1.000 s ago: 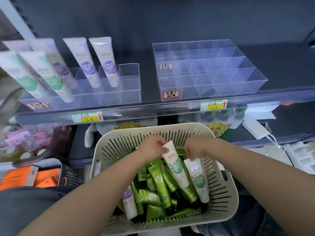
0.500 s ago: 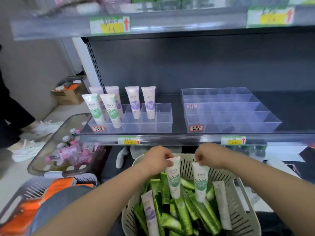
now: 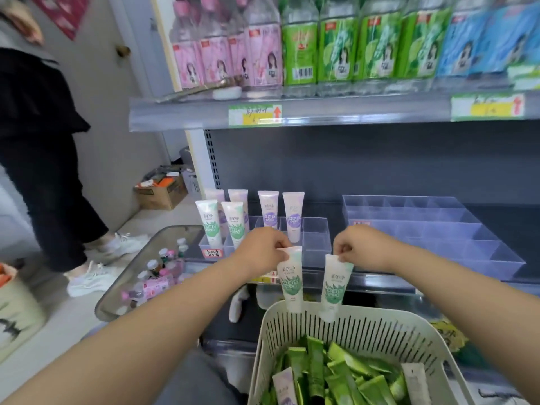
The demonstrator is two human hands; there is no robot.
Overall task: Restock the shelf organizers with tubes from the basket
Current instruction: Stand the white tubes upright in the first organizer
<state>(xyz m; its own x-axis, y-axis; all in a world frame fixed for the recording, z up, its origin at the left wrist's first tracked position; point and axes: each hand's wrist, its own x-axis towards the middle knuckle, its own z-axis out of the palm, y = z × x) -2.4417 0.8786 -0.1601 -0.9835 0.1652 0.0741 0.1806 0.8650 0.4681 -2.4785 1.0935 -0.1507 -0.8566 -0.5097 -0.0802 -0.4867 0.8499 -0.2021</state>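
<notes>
Landmark: clear plastic compartment organizer (image 3: 317,244) on the shelf, part-filled with upright white tubes (image 3: 210,226).
Left hand (image 3: 264,248) is just in front of it, grip pinched on the crimped end of a white tube with green label (image 3: 290,280), cap hanging down.
Right hand (image 3: 358,247) is off its front-right corner, grip pinched the same way on a second white-and-green tube (image 3: 334,286).
Both tubes hang below the organizer's front, caps just over the far rim of the cream slotted basket (image 3: 350,315).
To do it well: lift the caps over the front wall first, then lower them cap-down into free front cells. One per cell, labels forward, don't knock the standing ones.
</notes>
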